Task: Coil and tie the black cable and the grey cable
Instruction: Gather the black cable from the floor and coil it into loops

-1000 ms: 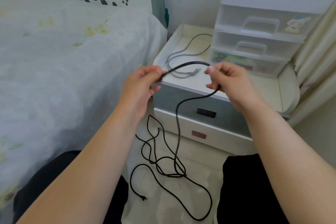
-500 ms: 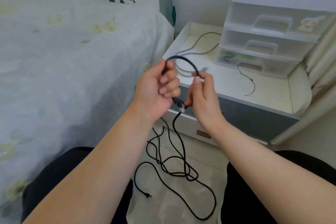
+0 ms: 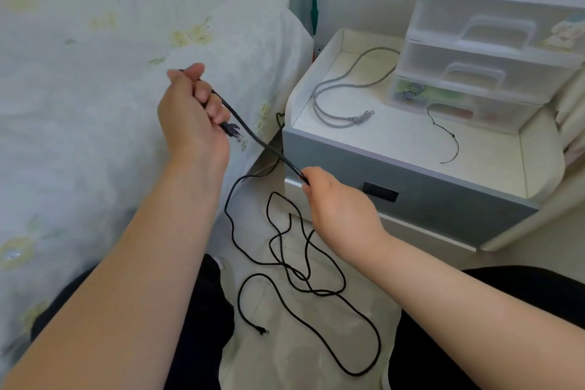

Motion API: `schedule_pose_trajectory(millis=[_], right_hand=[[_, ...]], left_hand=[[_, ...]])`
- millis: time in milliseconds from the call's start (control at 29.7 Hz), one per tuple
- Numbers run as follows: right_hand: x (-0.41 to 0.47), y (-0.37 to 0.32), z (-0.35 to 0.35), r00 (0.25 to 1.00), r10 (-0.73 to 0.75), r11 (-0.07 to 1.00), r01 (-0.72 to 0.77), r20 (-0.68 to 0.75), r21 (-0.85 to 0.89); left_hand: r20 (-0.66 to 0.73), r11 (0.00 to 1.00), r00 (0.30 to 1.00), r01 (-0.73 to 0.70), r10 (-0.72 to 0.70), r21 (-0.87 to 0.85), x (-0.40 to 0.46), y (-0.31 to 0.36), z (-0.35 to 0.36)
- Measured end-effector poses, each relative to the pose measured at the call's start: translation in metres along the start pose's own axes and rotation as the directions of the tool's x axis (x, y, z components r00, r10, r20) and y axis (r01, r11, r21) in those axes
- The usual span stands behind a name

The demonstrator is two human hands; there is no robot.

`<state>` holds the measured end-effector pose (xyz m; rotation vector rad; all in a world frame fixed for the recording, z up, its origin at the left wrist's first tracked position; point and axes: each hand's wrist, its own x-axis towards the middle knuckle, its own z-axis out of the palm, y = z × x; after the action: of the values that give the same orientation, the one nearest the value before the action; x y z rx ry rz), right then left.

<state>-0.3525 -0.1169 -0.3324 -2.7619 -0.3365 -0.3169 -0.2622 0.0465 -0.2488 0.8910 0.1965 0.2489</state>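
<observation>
The black cable (image 3: pixel 294 266) lies in loose loops on the floor between my knees, its far plug near the bottom. My left hand (image 3: pixel 193 114) grips a small loop of it, with the near plug sticking out under my fingers. From there a taut stretch runs down-right to my right hand (image 3: pixel 335 203), which pinches the cable in front of the nightstand drawer. The grey cable (image 3: pixel 338 95) lies loose on the nightstand top (image 3: pixel 395 139), its plug pointing right. A thin black tie string (image 3: pixel 446 136) rests to its right.
A bed (image 3: pixel 110 89) with a pale floral cover fills the left. A clear plastic drawer unit (image 3: pixel 493 51) stands at the back right of the nightstand. My dark-clad legs frame the tiled floor (image 3: pixel 316 332).
My hands have drawn apart. The left hand has moved up-left with the loop and plug. The right hand slid down along the black cable, pulling a stretch taut.
</observation>
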Motion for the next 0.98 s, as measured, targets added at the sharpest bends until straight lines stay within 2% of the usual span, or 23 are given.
schedule_pose_trajectory(millis=[67,101,168,202,235,303,370,437,504,605,706,773,841,975], right_hand=[[-0.004,-0.003,0.005,0.998,-0.069,0.992,0.067,-0.010,-0.109],[-0.007,-0.004,0.007,0.995,-0.089,0.989,0.082,-0.047,-0.124],[-0.009,-0.007,0.005,0.982,-0.133,0.988,0.120,-0.133,-0.099],[-0.010,-0.008,0.003,0.973,-0.147,0.987,0.134,-0.176,-0.086],[-0.009,-0.010,-0.002,0.968,-0.149,0.988,0.137,-0.200,-0.075],[-0.007,-0.009,-0.011,0.957,-0.167,0.986,0.159,-0.238,-0.049],[-0.004,-0.007,-0.021,0.956,-0.174,0.983,0.181,-0.235,0.011],[-0.002,-0.003,-0.033,0.970,-0.112,0.988,0.131,-0.214,0.078],[0.003,0.003,-0.044,0.986,0.031,0.986,-0.004,-0.164,0.166],[0.013,0.019,-0.051,0.977,0.190,0.895,-0.132,-0.097,0.426],[0.020,0.030,-0.055,0.982,0.176,0.790,-0.101,-0.065,0.605],[0.022,0.035,-0.055,0.993,0.100,0.828,-0.047,-0.065,0.559],[0.024,0.038,-0.054,0.996,0.024,0.895,0.018,-0.089,0.446],[0.027,0.040,-0.050,0.988,0.005,0.919,0.057,-0.156,0.389]], left_hand=[[0.082,0.969,0.996,-0.050,0.031,0.242,-0.003,-0.003,0.001],[0.157,0.900,0.987,-0.106,0.043,0.423,-0.008,-0.006,0.003],[0.333,0.657,0.943,-0.248,-0.006,0.712,-0.019,-0.016,0.004],[0.404,0.558,0.911,-0.295,-0.080,0.776,-0.025,-0.021,0.004],[0.456,0.502,0.873,-0.320,-0.173,0.803,-0.029,-0.025,0.001],[0.523,0.446,0.785,-0.359,-0.331,0.820,-0.036,-0.032,-0.003],[0.534,0.394,0.726,-0.380,-0.434,0.837,-0.043,-0.034,-0.006],[0.526,0.402,0.675,-0.351,-0.518,0.846,-0.050,-0.035,-0.006],[0.511,0.460,0.633,-0.262,-0.581,0.848,-0.054,-0.036,-0.006],[0.494,0.606,0.589,-0.009,-0.640,0.795,-0.054,-0.036,-0.006],[0.493,0.666,0.514,0.227,-0.702,0.711,-0.052,-0.035,-0.007],[0.495,0.655,0.450,0.335,-0.743,0.677,-0.053,-0.033,-0.007],[0.505,0.640,0.401,0.368,-0.764,0.675,-0.056,-0.030,-0.006],[0.557,0.671,0.375,0.380,-0.741,0.637,-0.059,-0.028,-0.003]])
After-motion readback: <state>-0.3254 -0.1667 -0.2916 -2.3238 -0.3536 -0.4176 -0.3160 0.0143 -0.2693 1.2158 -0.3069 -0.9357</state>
